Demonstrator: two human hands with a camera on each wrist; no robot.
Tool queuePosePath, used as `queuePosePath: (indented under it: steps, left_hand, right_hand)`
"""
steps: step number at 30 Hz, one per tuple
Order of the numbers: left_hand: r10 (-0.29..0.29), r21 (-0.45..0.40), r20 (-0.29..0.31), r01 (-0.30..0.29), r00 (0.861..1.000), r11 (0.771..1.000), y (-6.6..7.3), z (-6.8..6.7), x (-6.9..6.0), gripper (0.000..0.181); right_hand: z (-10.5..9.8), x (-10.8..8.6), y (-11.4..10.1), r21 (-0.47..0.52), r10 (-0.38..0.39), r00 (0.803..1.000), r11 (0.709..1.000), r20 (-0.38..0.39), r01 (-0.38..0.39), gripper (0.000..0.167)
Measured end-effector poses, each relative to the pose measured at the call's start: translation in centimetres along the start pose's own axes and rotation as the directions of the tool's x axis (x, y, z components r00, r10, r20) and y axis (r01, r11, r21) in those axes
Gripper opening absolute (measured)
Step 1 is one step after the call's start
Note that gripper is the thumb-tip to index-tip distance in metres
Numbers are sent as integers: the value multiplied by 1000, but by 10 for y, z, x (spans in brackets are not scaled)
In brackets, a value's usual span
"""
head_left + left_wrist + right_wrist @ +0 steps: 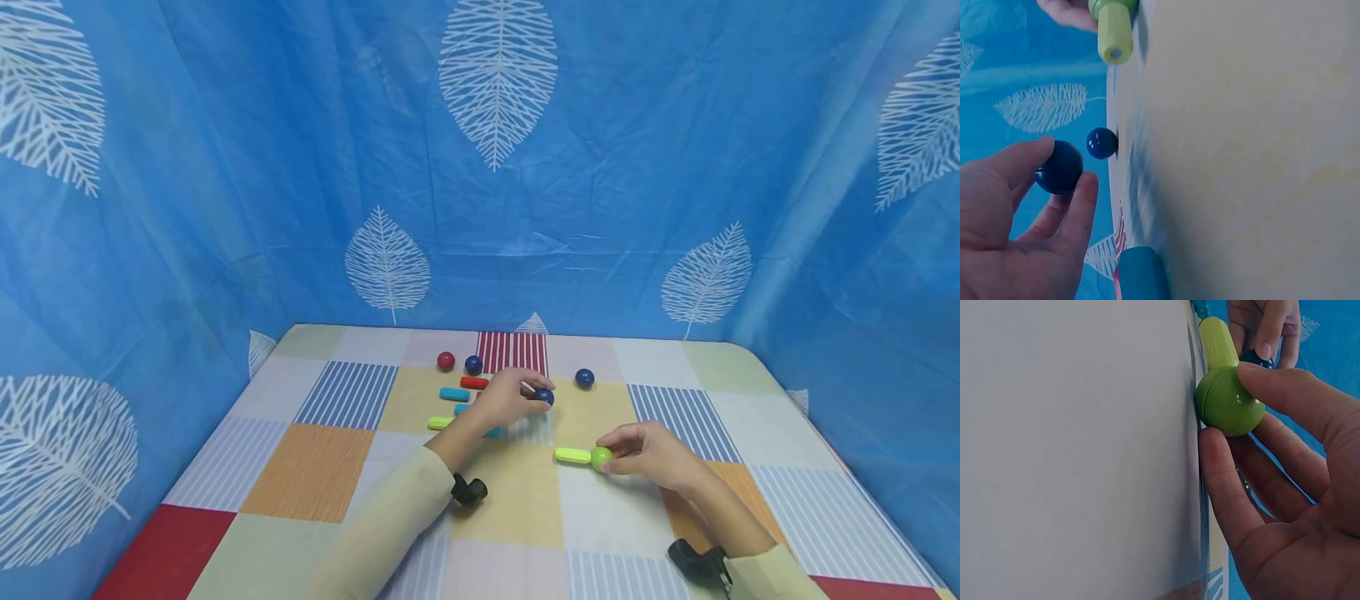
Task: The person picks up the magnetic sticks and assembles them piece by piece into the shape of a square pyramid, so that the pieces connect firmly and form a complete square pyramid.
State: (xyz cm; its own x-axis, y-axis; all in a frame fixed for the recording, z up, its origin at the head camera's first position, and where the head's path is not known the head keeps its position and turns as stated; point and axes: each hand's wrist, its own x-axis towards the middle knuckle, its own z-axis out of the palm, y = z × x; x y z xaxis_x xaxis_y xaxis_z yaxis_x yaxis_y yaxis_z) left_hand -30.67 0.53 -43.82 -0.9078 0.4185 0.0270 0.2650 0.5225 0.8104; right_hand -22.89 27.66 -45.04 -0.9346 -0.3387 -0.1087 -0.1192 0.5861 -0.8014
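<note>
My left hand (512,397) pinches a dark blue ball (1060,167) between thumb and fingertips, close over the table. To the right, my right hand (654,454) holds a green ball (1229,401) by thumb and fingers. A yellow-green ribbed stick (573,456) meets that ball on its left side; whether the two are fixed together I cannot tell. Under and beside my left forearm lie a red stick (474,382), blue sticks (454,393) and another yellow-green stick (439,423), some partly hidden by the hand.
A red ball (446,361) and a dark blue ball (473,364) sit behind the sticks. Another dark blue ball (585,378) stands farther right, between the hands. A patchwork cloth (315,471) covers the table, and a blue leaf-print curtain (600,167) hangs around its back and sides.
</note>
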Motion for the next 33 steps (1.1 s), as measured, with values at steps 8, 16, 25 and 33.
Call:
queuePosePath:
  steps: [8, 16, 25, 33]
  left_hand:
    - [0, 17, 53, -1, 999, 1000, 1, 0, -19, 27]
    - [-49, -6, 98, 50, 994, 999, -2, 5, -38, 21]
    - [-91, 12, 122, 91, 988, 996, 0, 10, -49, 28]
    - [-105, 13, 111, 104, 988, 995, 1, 13, -52, 28]
  right_hand:
    - [0, -1, -2, -8, 21, 1000, 1000, -21, -21, 37]
    - [0, -1, 1, 3, 20, 1000, 1000, -7, -20, 38]
    - [0, -2, -1, 2, 16, 1000, 1000, -9, -16, 37]
    - [1, 2, 1, -17, 35, 999, 999, -15, -35, 38]
